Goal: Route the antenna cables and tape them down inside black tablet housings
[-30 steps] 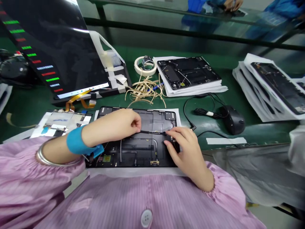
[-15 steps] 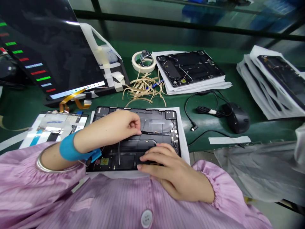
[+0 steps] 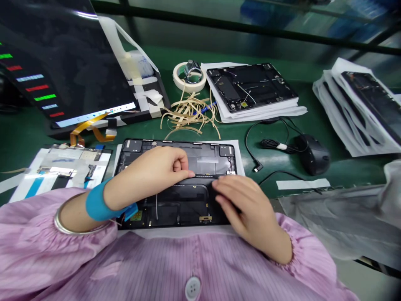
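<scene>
A black tablet back housing lies in front of me with its inside facing up. Over its middle, my left hand is closed in a pinch on the end of a flat black ribbon cable. The cable runs right, where my right hand covers its other end. The right fingers are bent and rest at the cable, with the thumb apart from them. A loose white wire lies in the housing below my left wrist. A blue wrist strap circles that wrist.
A lit display panel leans at the left, joined by orange flex cables to a circuit assembly. Behind are masking tape, tan strips and another housing. At right sit a black mouse and stacked wrapped panels.
My right hand has moved right and up, from the lower housing onto the cable's right part. My left hand has shifted slightly right, still pinching the cable.
</scene>
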`<state>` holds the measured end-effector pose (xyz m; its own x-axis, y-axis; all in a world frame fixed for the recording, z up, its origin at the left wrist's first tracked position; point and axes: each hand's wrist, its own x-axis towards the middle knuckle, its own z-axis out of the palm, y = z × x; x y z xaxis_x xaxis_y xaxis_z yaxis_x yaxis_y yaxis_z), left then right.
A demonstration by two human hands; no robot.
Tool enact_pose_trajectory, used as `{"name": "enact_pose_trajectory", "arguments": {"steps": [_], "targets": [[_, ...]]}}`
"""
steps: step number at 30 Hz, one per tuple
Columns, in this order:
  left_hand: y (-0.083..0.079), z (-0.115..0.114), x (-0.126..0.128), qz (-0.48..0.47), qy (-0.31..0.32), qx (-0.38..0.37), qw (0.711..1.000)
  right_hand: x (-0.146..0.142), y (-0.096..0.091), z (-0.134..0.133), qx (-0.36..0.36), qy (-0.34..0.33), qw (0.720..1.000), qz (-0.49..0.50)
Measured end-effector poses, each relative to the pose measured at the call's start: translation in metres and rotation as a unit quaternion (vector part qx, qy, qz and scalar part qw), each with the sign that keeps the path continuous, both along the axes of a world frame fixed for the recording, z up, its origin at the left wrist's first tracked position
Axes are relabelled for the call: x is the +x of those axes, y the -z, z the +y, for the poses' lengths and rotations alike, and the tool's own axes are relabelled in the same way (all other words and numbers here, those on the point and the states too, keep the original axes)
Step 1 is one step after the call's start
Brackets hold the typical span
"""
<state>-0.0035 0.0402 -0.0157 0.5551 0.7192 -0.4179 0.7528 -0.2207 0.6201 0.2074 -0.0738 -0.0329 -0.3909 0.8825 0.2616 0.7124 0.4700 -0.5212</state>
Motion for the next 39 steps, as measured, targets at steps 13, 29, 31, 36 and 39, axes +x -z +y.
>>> {"name": "enact_pose_trajectory", "arguments": {"steps": [13,29,31,36,39], "targets": [[0.012,-0.003,-0.003,-0.025,-0.059,-0.026,0.998,0.002,0.013,0.005,0.002,0.016,0.988,-0.155],[0.008,-0.002,0.000,-0.002,-0.041,-0.002,0.999,0.002,0.014,0.007,0.002,0.019,0.988,-0.155],[0.007,-0.002,0.000,0.000,-0.039,0.002,0.999,0.002,0.014,0.007,0.002,0.017,0.988,-0.155],[0.007,-0.001,0.000,0.002,-0.038,0.009,0.999,0.002,0.012,0.007,-0.005,0.014,0.987,-0.160],[0.008,-0.001,-0.001,0.005,-0.038,0.017,0.999,0.003,0.011,0.007,-0.009,0.014,0.986,-0.166]]}}
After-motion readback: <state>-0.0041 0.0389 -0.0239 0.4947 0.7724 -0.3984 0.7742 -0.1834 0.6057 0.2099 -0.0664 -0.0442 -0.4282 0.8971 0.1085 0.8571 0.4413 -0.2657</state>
